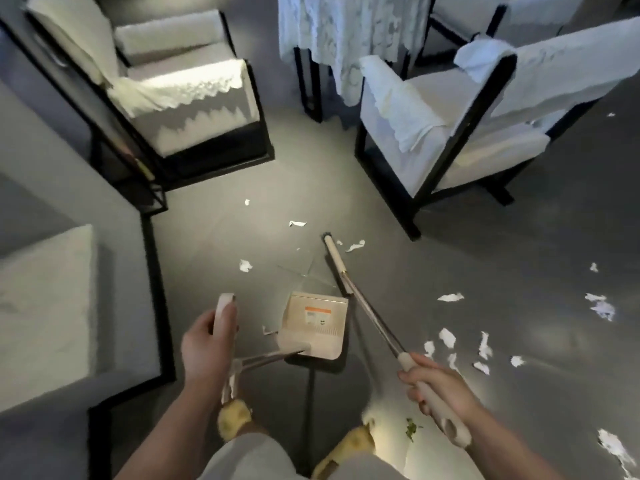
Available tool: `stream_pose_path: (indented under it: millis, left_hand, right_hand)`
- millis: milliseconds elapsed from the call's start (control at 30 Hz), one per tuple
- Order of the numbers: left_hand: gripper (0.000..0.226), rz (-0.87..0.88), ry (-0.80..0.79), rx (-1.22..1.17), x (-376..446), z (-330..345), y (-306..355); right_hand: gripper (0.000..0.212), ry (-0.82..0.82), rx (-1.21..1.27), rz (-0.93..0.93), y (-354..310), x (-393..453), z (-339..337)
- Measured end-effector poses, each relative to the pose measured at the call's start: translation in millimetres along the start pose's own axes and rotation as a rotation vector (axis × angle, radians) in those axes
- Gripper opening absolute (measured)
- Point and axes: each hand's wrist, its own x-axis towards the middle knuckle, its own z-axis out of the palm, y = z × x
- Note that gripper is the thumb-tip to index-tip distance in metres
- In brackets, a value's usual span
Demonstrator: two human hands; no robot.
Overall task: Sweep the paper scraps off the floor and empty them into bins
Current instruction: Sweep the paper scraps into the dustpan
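Status: early in the job, by my read. Most white torn paper scraps [450, 336] are on the grey floor [502, 244]: a loose cluster to the person's right, a few ahead near the broom head, one just beside the dustpan's left edge. No bin visible in this view, so emptying is all still to do.

Left hand [204, 344]: fingers curled round the beige top grip of the long-handled beige plastic dustpan [313, 325]. The pan sits in front of the feet, mouth facing away from the person. Can't see any scraps inside it; the pan floor shows only an orange-and-white label.

Right hand [436, 389]: wrapped round the beige grip of the broom [363, 306], a metal shaft with a beige slim head. Shaft runs diagonally forward-left, head down on the floor just past the pan's far right corner. Two small scraps lie right next to the head.

Surroundings: white-cushioned black-framed armchairs [433, 133] ahead left and right, lace cloth draped between them. Small green bit [411, 427] on the floor near the right foot, not paper.

Left to do, as I judge it: pull the near scraps into the pan, then work the right-side cluster, then find the bins and dump.
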Motion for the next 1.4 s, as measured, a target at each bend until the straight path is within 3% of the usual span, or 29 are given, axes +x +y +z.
stream_pose_path:
  millis: [133,233,467,567,700,767,1000,1100,1267,1400]
  left_hand:
    - [0.036,-0.062,0.098,-0.032,-12.7,-50.5,-23.4]
    - [0.04,-0.086,0.145,-0.026,-20.8,-83.8,-41.0]
    - [0.028,-0.084,0.153,0.022,-25.0,-149.5,-72.3]
    - [0.026,-0.095,0.13,0.075,-22.2,-174.8,-85.0]
    - [0.024,-0.117,0.11,0.091,-15.9,-202.6,-103.4]
    - [0.025,-0.126,0.107,0.102,-11.4,-215.2,-111.6]
    - [0.024,-0.113,0.087,0.043,0.0,-240.6,-120.0]
    - [0.029,-0.095,0.103,0.016,8.4,-244.0,-117.2]
    - [0.036,-0.122,0.131,-0.007,24.7,-233.3,-108.1]
    - [0.038,-0.102,0.125,0.01,35.9,-213.0,-91.0]
  right_hand:
    - [0.069,-0.131,-0.124,0.017,-4.7,3.9,44.6]
    - [0.067,-0.243,-0.145,0.079,0.6,8.2,77.6]
    - [0.011,-0.486,-0.002,0.286,28.5,4.8,161.9]
    - [0.009,-0.493,0.16,0.381,46.3,3.6,190.4]
    - [0.066,-0.476,0.297,0.449,67.5,12.1,195.9]
    - [0.074,-0.446,0.336,0.468,73.4,10.3,183.0]
    - [0.046,-0.285,0.156,0.343,75.7,-12.9,169.6]
    - [0.02,-0.248,0.132,0.326,68.9,-25.4,173.5]
    - [0.064,-0.369,0.341,0.311,67.0,-16.0,178.5]
    - [0.046,-0.333,0.325,0.315,48.7,7.3,167.6]
